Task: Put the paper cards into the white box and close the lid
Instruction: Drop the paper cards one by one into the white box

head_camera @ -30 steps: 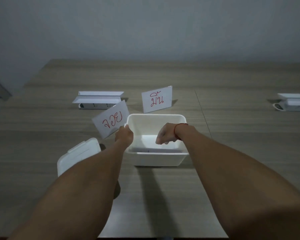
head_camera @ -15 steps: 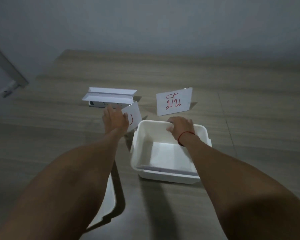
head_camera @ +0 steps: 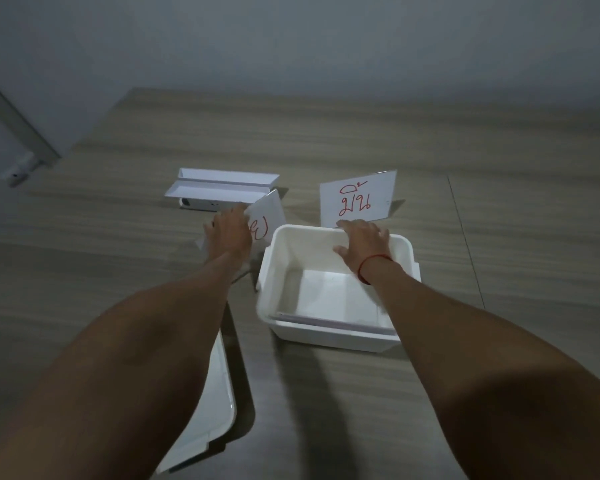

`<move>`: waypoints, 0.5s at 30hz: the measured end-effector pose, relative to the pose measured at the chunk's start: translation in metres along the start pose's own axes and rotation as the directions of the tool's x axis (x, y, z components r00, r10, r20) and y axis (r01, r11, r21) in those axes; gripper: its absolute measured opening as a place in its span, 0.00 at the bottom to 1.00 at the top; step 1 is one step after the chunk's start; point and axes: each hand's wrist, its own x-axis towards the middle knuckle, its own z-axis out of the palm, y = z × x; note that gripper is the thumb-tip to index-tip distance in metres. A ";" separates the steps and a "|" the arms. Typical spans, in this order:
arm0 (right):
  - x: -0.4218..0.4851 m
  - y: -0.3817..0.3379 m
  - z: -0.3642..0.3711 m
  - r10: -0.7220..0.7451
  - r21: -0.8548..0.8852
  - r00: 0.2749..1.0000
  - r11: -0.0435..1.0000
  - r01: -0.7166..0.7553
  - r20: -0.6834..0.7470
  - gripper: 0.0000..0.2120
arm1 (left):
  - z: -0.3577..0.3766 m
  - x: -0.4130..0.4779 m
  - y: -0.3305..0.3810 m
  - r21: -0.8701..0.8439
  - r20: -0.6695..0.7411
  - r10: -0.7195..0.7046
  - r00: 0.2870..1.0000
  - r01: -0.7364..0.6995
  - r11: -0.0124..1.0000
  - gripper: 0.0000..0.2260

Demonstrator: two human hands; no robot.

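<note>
Grey-brown wood-grain laminate table (head_camera: 499, 237) under dim light carries an open white rectangular plastic box (head_camera: 329, 336) with smooth, rounded walls and at least one flat card already lying inside. Just left of the box, the left hand (head_camera: 230, 233) pinches a thin white paper card with red handwriting (head_camera: 266, 220); behind the box a second stiff white card with red script (head_camera: 357, 199) stands upright. The right hand (head_camera: 362, 242) reaches over the far rim, fingers spread and empty, fingertips near that card's lower edge. Flimsy paper could bend, or the standing card could topple away from a clumsy touch. Nearer than the box, left, lies the glossy white plastic lid (head_camera: 215, 410).
</note>
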 end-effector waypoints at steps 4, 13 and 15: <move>-0.021 0.010 -0.021 0.130 -0.014 0.992 0.991 -0.130 0.005 0.31 | -0.046 0.004 0.012 0.028 -0.164 0.127 0.978 -0.124 0.992 0.15; -0.084 0.031 -0.051 0.452 0.188 0.880 0.861 -0.473 0.143 0.26 | -0.096 -0.032 0.085 -0.057 -0.263 0.396 0.880 -0.424 0.904 0.16; -0.092 0.034 -0.052 0.453 0.210 0.877 0.852 -0.479 0.163 0.26 | -0.082 -0.051 0.097 -0.050 -0.203 0.459 0.865 -0.478 0.877 0.16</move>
